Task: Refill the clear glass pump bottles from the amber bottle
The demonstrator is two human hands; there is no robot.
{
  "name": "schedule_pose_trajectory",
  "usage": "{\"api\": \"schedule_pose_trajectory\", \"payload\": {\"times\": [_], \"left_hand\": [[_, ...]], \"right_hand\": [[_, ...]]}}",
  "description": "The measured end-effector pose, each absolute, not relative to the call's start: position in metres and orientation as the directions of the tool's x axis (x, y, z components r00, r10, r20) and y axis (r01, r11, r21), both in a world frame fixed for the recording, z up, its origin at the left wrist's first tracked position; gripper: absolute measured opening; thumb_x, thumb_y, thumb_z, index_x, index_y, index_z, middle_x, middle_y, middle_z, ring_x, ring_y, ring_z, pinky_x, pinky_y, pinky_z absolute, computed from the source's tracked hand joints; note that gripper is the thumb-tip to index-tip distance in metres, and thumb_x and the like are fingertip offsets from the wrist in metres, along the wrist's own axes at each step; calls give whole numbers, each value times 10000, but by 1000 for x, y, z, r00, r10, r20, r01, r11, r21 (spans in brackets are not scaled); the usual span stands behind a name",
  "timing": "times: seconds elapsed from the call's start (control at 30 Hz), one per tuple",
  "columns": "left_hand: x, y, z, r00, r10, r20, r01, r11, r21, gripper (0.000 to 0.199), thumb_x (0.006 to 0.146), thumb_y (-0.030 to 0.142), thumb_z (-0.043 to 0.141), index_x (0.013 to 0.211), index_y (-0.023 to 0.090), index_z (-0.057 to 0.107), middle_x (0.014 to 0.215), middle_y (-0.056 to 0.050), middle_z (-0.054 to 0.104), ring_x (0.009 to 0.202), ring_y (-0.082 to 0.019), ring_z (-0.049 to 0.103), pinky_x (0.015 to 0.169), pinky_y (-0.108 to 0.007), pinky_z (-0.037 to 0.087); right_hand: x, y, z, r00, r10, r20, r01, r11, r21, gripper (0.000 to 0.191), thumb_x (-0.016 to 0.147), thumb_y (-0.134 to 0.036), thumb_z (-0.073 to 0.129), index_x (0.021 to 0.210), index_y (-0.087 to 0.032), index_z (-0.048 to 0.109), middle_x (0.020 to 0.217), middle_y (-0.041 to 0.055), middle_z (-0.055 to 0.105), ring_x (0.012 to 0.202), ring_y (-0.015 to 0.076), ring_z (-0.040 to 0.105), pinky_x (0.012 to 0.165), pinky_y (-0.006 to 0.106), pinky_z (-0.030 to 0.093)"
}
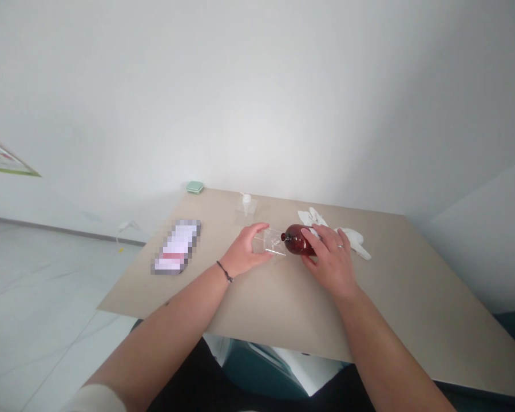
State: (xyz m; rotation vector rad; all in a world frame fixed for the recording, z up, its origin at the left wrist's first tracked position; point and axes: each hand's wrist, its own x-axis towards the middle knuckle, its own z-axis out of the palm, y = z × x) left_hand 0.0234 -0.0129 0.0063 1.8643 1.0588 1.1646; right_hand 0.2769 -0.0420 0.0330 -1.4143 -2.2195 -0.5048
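My left hand [241, 252] is closed around a clear, square-sided plastic container [273, 240], tilted toward the right. In my right hand [332, 257] is a dark red-brown bottle [298, 239] without a cap, lying nearly on its side. Its narrow neck points left and meets or nearly meets the container's right end; whether they touch I cannot tell. Any liquid passing between them is too small to make out. Just beyond the right hand lie a crumpled white tissue [312, 217] and a smooth white piece [356, 241], perhaps a spray or pump head, partly hidden by the fingers.
A clear square bottle with a white pump top [246, 206] stands toward the back of the beige table [257, 303]. A phone [177, 246] with a blurred screen lies at the left. A small green case [194, 187] sits at the far left corner, against the wall [257, 103].
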Motion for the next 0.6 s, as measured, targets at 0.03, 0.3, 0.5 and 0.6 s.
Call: {"api": "schedule_pose_trajectory", "payload": {"times": [0.03, 0.3, 0.5, 0.6], "left_hand": [[23, -13, 6, 266, 893, 363, 278, -431, 858, 678, 710, 275, 787, 1327, 231, 511, 1351, -118, 555, 1258, -296, 521, 1095, -471, 383], [24, -14, 7, 263, 900, 348, 284, -417, 863, 681, 703, 281, 789, 1321, 219, 510, 1358, -125, 548, 1273, -300, 515, 1109, -477, 374], [24, -14, 6, 262, 901, 345, 275, -412, 869, 682, 699, 277, 791, 1319, 219, 512, 1352, -120, 555, 1264, -300, 521, 1109, -478, 372], [24, -14, 5, 258, 903, 343, 272, -409, 871, 681, 696, 266, 790, 1318, 212, 516, 1344, -122, 560, 1259, -299, 525, 1110, -476, 372]], "right_hand": [[277, -42, 33, -367, 746, 556, 913, 402, 64, 498, 880, -279, 594, 1370, -300, 512, 1405, 102, 533, 1320, 299, 449, 1163, 533, 197], [276, -42, 33, -356, 764, 538, 923, 376, 77, 504, 884, -265, 574, 1382, -303, 512, 1415, 103, 526, 1324, 309, 437, 1162, 547, 182], [275, -44, 37, -370, 758, 538, 923, 368, 116, 508, 884, -253, 577, 1384, -311, 509, 1411, 103, 528, 1321, 311, 440, 1164, 556, 160], [274, -44, 40, -381, 757, 531, 920, 366, 138, 507, 886, -253, 577, 1385, -314, 507, 1410, 104, 529, 1321, 311, 439, 1161, 554, 160]]}}
